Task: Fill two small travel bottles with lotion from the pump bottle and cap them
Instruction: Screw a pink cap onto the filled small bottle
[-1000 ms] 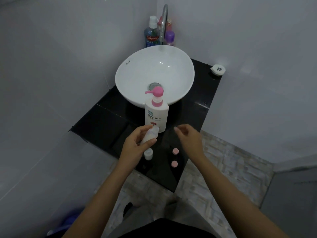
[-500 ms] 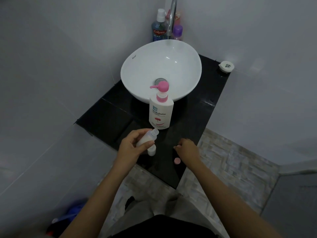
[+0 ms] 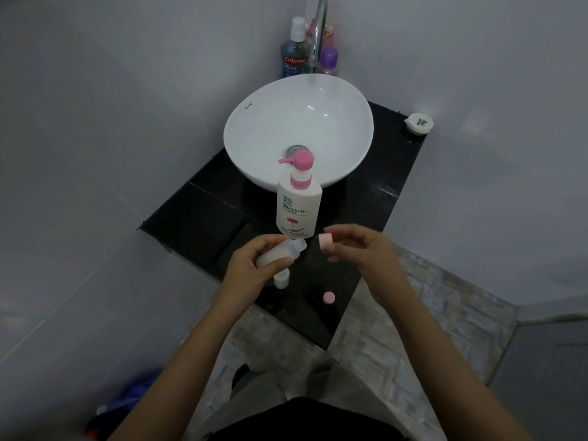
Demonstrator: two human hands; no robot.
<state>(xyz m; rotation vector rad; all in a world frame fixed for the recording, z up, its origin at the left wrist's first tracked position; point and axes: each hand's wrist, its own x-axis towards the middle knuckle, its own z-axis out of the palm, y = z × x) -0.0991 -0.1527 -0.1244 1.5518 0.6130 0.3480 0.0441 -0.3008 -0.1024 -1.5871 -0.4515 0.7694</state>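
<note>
Fingers (image 3: 254, 249) of our left hand (image 3: 246, 270) are wrapping a small travel bottle (image 3: 280, 253), tilted just in front of the pump bottle (image 3: 298, 207). Our right hand (image 3: 359, 249) is pinching its pink cap (image 3: 326, 242) beside the open neck. We are judging the cloudy, lotion-filled bottle light and squeezable, so gripping mid-body gently seems best.

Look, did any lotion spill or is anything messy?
No spill shows. The left hand holds an open bottle tilted, and the right hand holds its pink cap beside it. That looks normal.
</note>
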